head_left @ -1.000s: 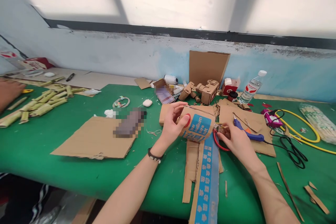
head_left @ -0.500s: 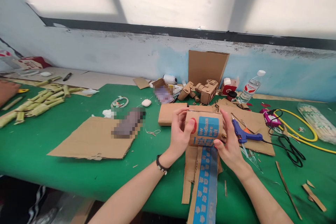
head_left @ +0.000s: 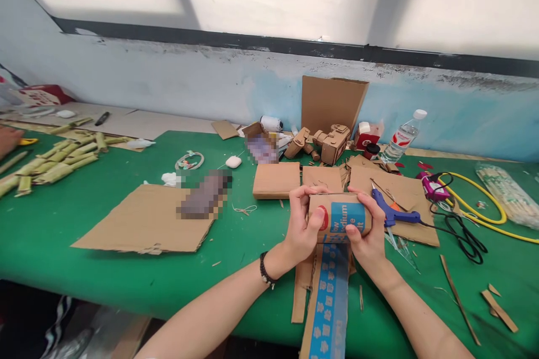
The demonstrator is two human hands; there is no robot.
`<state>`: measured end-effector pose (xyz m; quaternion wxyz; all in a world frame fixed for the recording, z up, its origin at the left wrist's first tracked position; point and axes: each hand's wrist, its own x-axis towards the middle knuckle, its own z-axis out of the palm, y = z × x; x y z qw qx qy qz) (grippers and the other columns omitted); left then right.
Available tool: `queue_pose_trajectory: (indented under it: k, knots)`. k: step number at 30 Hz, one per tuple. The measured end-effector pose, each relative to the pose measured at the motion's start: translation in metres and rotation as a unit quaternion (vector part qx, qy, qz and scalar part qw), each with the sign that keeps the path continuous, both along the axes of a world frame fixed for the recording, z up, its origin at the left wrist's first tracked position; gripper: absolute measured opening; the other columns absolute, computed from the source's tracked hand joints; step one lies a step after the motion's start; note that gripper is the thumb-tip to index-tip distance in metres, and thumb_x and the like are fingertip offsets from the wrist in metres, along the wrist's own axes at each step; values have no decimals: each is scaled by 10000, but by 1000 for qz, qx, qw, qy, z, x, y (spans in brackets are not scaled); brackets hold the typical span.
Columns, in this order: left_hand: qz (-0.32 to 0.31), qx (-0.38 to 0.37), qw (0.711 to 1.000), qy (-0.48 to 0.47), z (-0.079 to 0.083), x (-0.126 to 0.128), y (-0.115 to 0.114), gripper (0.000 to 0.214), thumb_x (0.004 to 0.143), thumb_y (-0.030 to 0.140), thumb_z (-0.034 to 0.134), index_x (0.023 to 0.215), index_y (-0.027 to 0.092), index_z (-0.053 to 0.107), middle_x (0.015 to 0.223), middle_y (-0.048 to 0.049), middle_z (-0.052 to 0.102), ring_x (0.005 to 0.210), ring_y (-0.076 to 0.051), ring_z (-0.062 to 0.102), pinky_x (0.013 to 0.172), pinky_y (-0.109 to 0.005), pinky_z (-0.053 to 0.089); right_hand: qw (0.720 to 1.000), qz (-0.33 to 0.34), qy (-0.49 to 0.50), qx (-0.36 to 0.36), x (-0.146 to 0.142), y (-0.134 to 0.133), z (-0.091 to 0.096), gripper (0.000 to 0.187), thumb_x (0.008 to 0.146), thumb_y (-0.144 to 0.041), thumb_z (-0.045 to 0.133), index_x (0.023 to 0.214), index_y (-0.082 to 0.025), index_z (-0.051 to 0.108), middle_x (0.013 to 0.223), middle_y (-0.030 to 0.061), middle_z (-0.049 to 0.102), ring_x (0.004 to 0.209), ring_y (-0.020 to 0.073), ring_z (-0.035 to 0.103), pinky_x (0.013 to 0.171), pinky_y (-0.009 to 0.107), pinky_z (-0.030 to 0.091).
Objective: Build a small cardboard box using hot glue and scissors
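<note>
Both hands hold a printed cardboard (head_left: 340, 217) bent into a rounded box shape, just above the near part of the green table (head_left: 84, 247), in front of the chest. The left hand (head_left: 301, 230) is curled round its left end, thumb pressed by a red mark and fingertips over the top edge. The right hand (head_left: 366, 235) clasps the right end, with its thumb on the blue label and its other fingers mostly hidden behind the card. The label's lettering is partly covered by that thumb and cannot be read whole. From the bent part a long blue-printed strip (head_left: 328, 297) hangs toward the viewer and is cut off by the bottom edge. A blue glue gun (head_left: 391, 210) lies just beside the right hand on flat card. To the left a cardboard sheet (head_left: 147, 221) carries a blurred-out object that cannot be made out. At the far left edge another person's hand (head_left: 7, 139) shows only in part, near a heap of green sticks (head_left: 54, 160)
</note>
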<state>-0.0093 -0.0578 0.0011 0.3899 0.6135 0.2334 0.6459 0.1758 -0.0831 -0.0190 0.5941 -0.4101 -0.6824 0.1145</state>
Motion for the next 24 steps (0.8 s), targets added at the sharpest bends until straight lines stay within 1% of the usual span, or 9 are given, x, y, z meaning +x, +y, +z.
queue_pose_trajectory:
  k: [4,8,12,16,19,24]
  knots:
    - [0,13,1000,2,-3,3,-2,290,1166,468,597,1348,305,439,1325,-103,757,1240,-258,774,1101,-510,625,1000,-7,-6,11,1,0,-7,547,1113,-555,603,1593,-346,442,1562,186,655,1464,406,688,1172,676,621]
    - [-13,32,999,-30,-3,5,-3,297,1144,419,663,1344,311,471,1305,-78,780,1194,-234,789,1052,-455,639,999,-4,-5,42,1,-1,-7,536,1112,-511,626,1595,-348,458,1527,171,665,1436,393,698,1140,663,636]
    - [-23,1,999,-36,3,3,-6,353,1113,401,730,1394,291,547,1297,-83,786,1192,-231,793,1056,-414,643,997,0,-4,71,1,2,-5,549,1116,-481,647,1620,-349,474,1496,159,685,1406,380,717,1121,650,650]
    - [-13,-14,1000,5,12,-1,-8,323,1084,423,765,1332,239,668,1293,-103,794,1188,-251,796,1059,-401,648,992,14,11,122,-1,8,-6,588,1110,-478,709,1645,-335,511,1486,149,697,1376,359,732,1086,625,672]
    - [-16,-8,1000,1,15,-1,-9,289,1077,412,769,1293,235,694,1265,-94,806,1185,-253,801,1060,-401,653,992,18,16,128,-1,8,-7,594,1115,-482,722,1653,-336,518,1483,148,698,1372,351,737,1086,629,676]
    - [-23,7,1000,-13,15,1,-9,245,1084,379,761,1279,247,696,1245,-82,819,1177,-248,808,1068,-409,651,992,17,9,125,-1,6,-6,594,1120,-496,722,1655,-349,512,1454,143,705,1363,353,748,1068,635,690]
